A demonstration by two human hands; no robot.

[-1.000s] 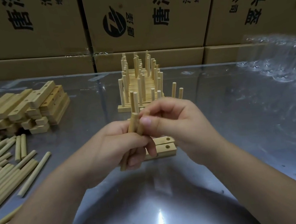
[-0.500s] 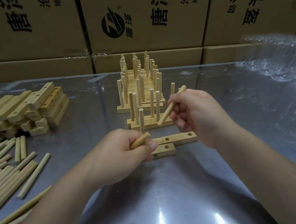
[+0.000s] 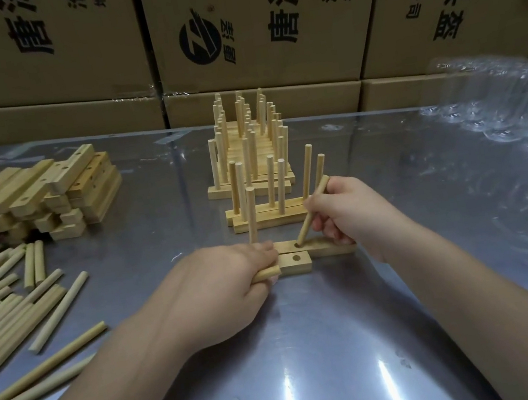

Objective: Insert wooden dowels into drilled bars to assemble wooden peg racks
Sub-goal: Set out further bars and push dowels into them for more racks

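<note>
Two drilled bars lie side by side on the metal table: the near bar [image 3: 296,264] and the far bar [image 3: 319,249]. My right hand [image 3: 347,214] pinches a tilted dowel [image 3: 312,214] whose lower tip sits at a hole in the far bar. My left hand [image 3: 230,283] rests on the bars' left ends and grips spare dowels; one dowel end [image 3: 266,273] sticks out of the fist. An upright dowel [image 3: 251,215] rises just behind my left hand, its base hidden.
Finished peg racks [image 3: 265,218] stand just behind the bars, with several more racks [image 3: 249,154] farther back. A stack of drilled bars [image 3: 32,196] and loose dowels [image 3: 1,307] lie at the left. Cardboard boxes [image 3: 246,24] wall the back; clear plastic bags [image 3: 499,110] lie at the right.
My right hand drew one dowel from the bundle in my left hand, swung right, then came down so its tip meets the far bar's hole. My left hand lowered onto the bars.
</note>
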